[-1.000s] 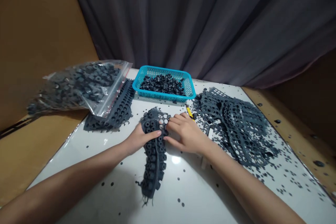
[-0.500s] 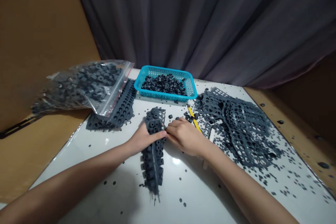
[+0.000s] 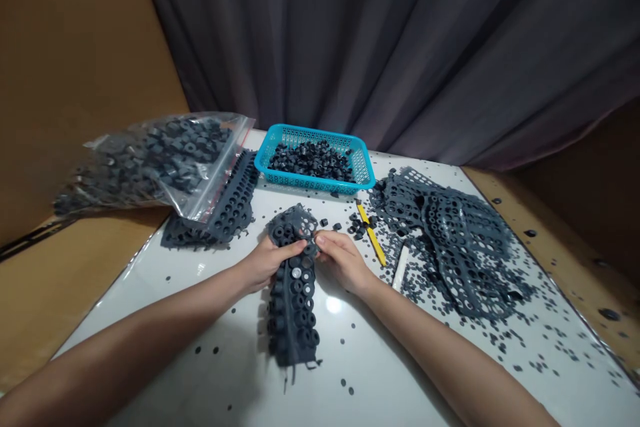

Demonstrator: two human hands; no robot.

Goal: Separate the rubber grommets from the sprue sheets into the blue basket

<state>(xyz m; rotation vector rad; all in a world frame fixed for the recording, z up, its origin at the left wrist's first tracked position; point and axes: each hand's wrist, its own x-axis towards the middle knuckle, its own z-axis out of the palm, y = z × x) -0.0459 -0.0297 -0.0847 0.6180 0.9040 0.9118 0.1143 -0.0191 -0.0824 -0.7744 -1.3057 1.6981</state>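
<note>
A long dark grey rubber strip (image 3: pixel 294 293) studded with small rings lies on the white table (image 3: pixel 380 360), running toward me. My left hand (image 3: pixel 267 260) grips the strip's upper part from the left, thumb on top. My right hand (image 3: pixel 339 259) pinches the strip's right edge near the top, fingers closed. A few loose rings (image 3: pixel 357 225) lie just beyond my right hand. The strip's far end (image 3: pixel 295 219) shows emptied holes.
A blue basket (image 3: pixel 314 181) of loose rings stands at the back. A clear bag (image 3: pixel 150 160) of rings lies at the left over more strips (image 3: pixel 227 207). Emptied webbing (image 3: pixel 450 240) is piled at the right. A yellow tool (image 3: pixel 371 233) and a white stick (image 3: pixel 400 267) lie beside it.
The strip has been pulled nearer to me and turned flatter. My right hand drew in from spread fingers to a pinch at the strip's edge, leaving loose rings behind it.
</note>
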